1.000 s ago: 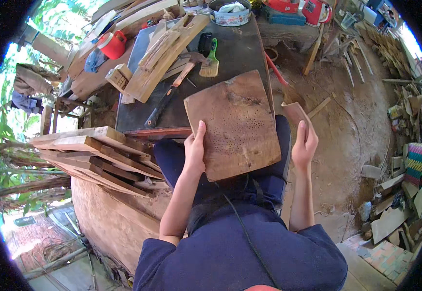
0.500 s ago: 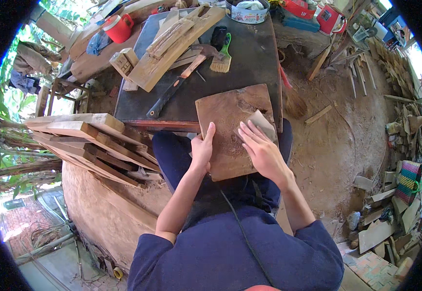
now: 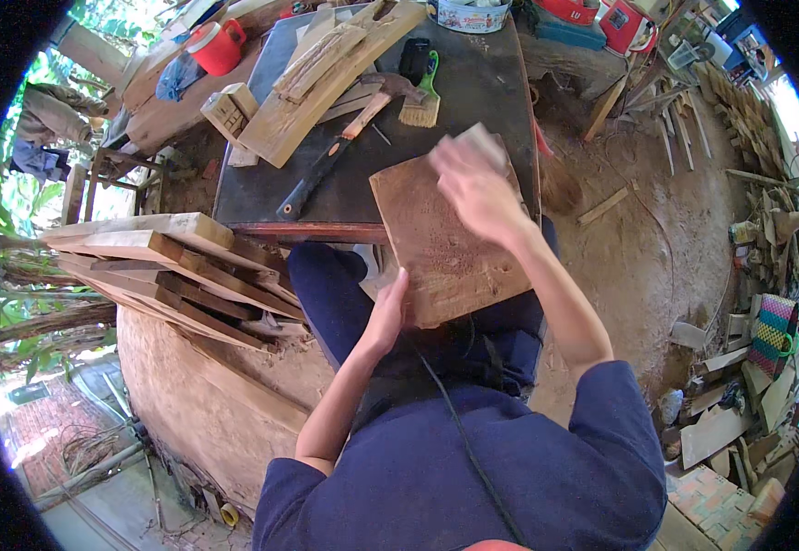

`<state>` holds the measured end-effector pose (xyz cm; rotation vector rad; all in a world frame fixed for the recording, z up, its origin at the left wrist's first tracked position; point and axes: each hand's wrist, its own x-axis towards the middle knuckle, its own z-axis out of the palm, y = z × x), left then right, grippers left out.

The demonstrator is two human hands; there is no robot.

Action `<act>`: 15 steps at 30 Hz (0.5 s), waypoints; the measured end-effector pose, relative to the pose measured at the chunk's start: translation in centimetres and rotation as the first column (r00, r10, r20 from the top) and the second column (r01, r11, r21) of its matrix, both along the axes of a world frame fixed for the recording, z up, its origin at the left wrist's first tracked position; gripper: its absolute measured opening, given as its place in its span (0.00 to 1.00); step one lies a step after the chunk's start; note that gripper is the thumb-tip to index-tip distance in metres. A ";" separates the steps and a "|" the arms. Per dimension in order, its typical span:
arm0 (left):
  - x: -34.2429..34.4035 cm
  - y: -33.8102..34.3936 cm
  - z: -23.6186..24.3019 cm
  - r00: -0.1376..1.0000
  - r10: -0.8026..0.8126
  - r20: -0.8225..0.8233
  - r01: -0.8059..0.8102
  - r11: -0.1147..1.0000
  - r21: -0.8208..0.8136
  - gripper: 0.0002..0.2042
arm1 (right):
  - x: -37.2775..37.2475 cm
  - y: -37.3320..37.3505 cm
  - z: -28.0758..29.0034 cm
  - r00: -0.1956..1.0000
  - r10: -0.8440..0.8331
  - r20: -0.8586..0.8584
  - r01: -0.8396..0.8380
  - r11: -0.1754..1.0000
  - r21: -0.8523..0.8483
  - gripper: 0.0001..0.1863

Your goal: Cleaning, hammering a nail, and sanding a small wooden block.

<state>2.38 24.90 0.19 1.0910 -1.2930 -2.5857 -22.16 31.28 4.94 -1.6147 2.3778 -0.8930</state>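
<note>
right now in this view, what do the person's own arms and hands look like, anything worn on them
Short navy sleeves leave the forearms bare. Neither the left hand nor the blurred right hand wears a glove. A thin dark cord crosses the navy shirt.

R. hand (image 3: pixel 484 197) is blurred, so its finger outlines are unclear. The pale sheet (image 3: pixel 486 142) at its fingertips is also blurred and mostly covered; material can't be told. This hand hides the upper R. part of the brown board (image 3: pixel 450 271). L. hand (image 3: pixel 386 317): most fingers hidden, approx. only thumb clear. Round tin (image 3: pixel 473 16) is cut by top edge; reddish obj. (image 3: pixel 493 545) by bottom edge, can't ID.
</note>
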 end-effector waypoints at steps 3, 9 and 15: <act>1.1 0.1 0.1 0.980 -0.190 -0.063 0.189 0.982 -0.024 0.29 | 2.7 -1.4 0.6 0.972 0.204 -0.119 -0.168 0.952 0.258 0.23; 0.1 0.3 0.7 0.985 -0.150 -0.089 0.138 0.981 -0.135 0.29 | -0.7 -2.1 -0.8 0.999 -0.011 -0.030 0.008 0.997 -0.075 0.21; 0.0 0.1 0.8 0.994 -0.089 -0.063 0.080 0.988 -0.131 0.28 | 3.6 1.8 1.2 0.890 0.455 -0.020 -0.452 0.888 0.091 0.24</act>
